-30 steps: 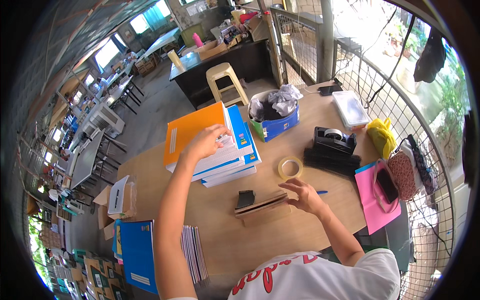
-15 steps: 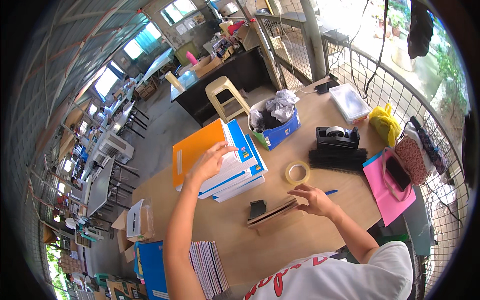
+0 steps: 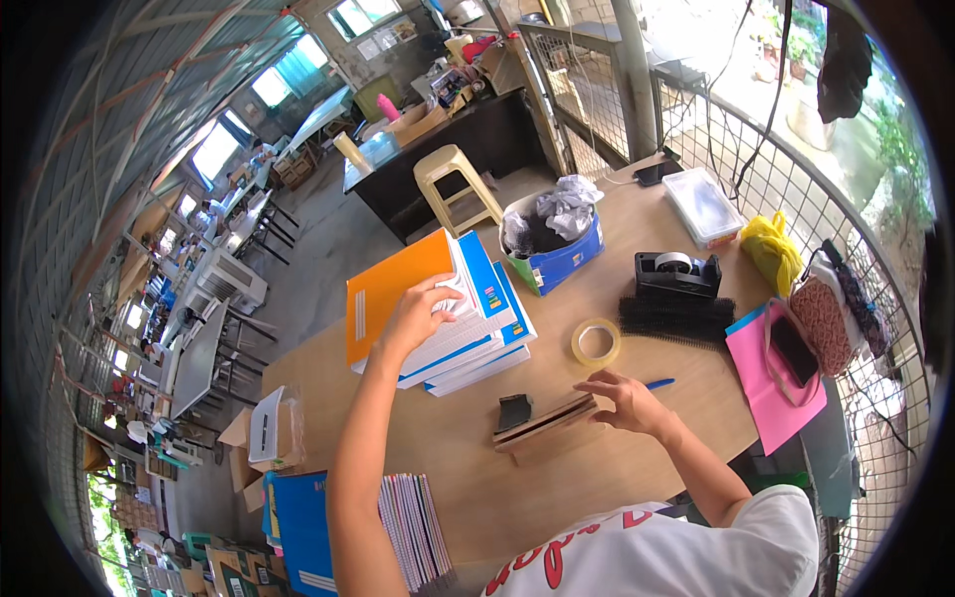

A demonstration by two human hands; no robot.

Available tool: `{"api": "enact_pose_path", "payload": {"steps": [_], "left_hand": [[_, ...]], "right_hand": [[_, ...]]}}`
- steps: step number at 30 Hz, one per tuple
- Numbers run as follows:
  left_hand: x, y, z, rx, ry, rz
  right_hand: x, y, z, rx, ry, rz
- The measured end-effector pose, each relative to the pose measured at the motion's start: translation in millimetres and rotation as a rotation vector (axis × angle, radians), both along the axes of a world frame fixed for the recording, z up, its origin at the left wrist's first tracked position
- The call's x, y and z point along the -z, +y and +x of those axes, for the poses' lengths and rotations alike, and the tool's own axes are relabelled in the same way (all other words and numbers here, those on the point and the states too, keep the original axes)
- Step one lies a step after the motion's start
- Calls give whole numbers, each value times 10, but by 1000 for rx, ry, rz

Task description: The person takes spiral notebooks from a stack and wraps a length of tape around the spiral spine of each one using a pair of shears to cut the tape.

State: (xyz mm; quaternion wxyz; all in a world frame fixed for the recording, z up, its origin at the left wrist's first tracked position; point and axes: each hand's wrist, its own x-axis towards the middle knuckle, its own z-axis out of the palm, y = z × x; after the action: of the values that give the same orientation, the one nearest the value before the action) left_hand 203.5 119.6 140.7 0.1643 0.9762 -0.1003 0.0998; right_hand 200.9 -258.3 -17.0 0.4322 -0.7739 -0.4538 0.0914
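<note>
A stack of notebooks stands left of the middle of the table, an orange-covered notebook (image 3: 393, 289) on top and blue-covered notebooks (image 3: 487, 291) below. My left hand (image 3: 418, 316) is at the right edge of the orange one, its fingers curled over the bent-up page edge and the thumb below. My right hand (image 3: 629, 403) hovers at the right end of a slotted wooden block (image 3: 542, 426), fingers apart; whether they touch it I cannot tell. A small dark piece (image 3: 514, 409) stands against the block. Close by lie a roll of clear tape (image 3: 596, 342) and a blue pen (image 3: 660, 383).
Behind the stack is a blue box (image 3: 567, 261) with crumpled plastic. To the right are a black tape dispenser (image 3: 678, 275), a black brush (image 3: 676, 317), a clear plastic container (image 3: 701, 207) and a pink folder (image 3: 786, 403) under a phone. More notebooks (image 3: 413, 527) lie near left.
My left fingers have drawn back slightly and curled at the orange notebook's edge, where the pages now bend up. My right hand stays nearly still beside the wooden block.
</note>
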Motion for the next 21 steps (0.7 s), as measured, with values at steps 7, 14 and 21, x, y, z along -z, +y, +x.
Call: {"api": "enact_pose_path", "payload": {"steps": [7,14,21], "left_hand": [[-5,105,7,-10,20,-86],[14,100,-32,-25,-14,-54],[81,-7,-62,-59,-210,-34]], "right_hand": [[-48,-49,-14,14,18,24],[-23,-60,-12,27,8,33],[-171,23,4,37,36,44]]}}
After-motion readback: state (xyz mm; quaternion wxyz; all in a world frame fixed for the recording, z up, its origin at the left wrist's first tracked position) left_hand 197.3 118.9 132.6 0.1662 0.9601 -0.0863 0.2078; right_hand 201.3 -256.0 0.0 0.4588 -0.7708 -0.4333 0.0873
